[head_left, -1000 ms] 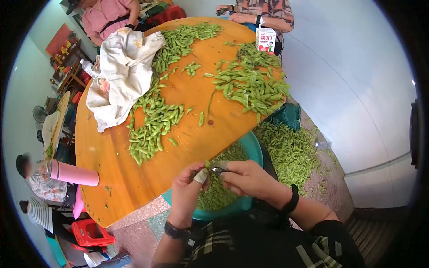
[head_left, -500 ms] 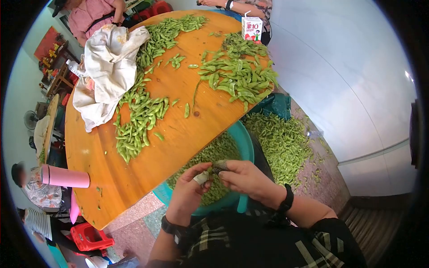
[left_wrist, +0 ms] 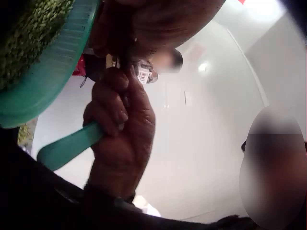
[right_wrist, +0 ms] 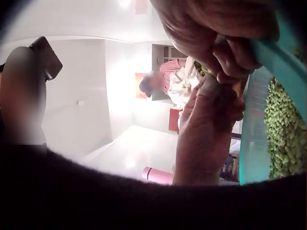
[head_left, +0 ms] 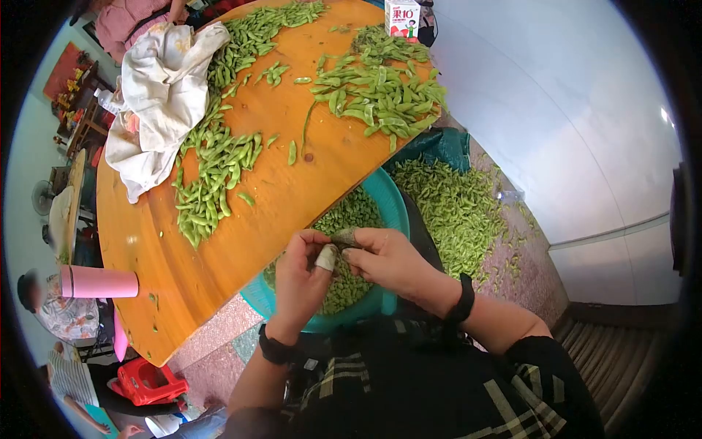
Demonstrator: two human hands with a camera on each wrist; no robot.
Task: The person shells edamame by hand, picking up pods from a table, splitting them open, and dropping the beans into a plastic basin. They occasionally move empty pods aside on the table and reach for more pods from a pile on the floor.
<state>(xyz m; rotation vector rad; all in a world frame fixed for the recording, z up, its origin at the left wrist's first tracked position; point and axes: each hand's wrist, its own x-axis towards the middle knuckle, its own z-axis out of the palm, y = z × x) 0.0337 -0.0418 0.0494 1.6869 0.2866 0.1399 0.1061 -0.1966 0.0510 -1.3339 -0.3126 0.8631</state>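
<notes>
My left hand (head_left: 298, 282) and right hand (head_left: 395, 257) meet at their fingertips over a teal basin (head_left: 395, 208) of shelled green beans (head_left: 357, 210). Pale wrapping (head_left: 327, 257) covers the left thumb, and a grey-green cover (head_left: 344, 236) sits on the right index finger. Both hands pinch at one spot, around a green soybean pod that the fingers now hide. From the left wrist view, the right hand (left_wrist: 122, 124) shows curled fingers, with a teal handle (left_wrist: 69, 147) beside it. The left hand (right_wrist: 206, 134) bends its fingers inward in the right wrist view.
Soybean pods (head_left: 380, 95) lie in heaps on the wooden table (head_left: 270, 197), whose edge runs beside the basin. A white cloth (head_left: 164, 91), a pink tumbler (head_left: 99, 282) and a drink carton (head_left: 402, 18) stand or lie there too. More pods (head_left: 453, 212) cover the floor at right.
The head view has shifted, so table and basin sit further left and higher. The green pod seen between the fingertips earlier is now hidden as the hands have drawn closer together.
</notes>
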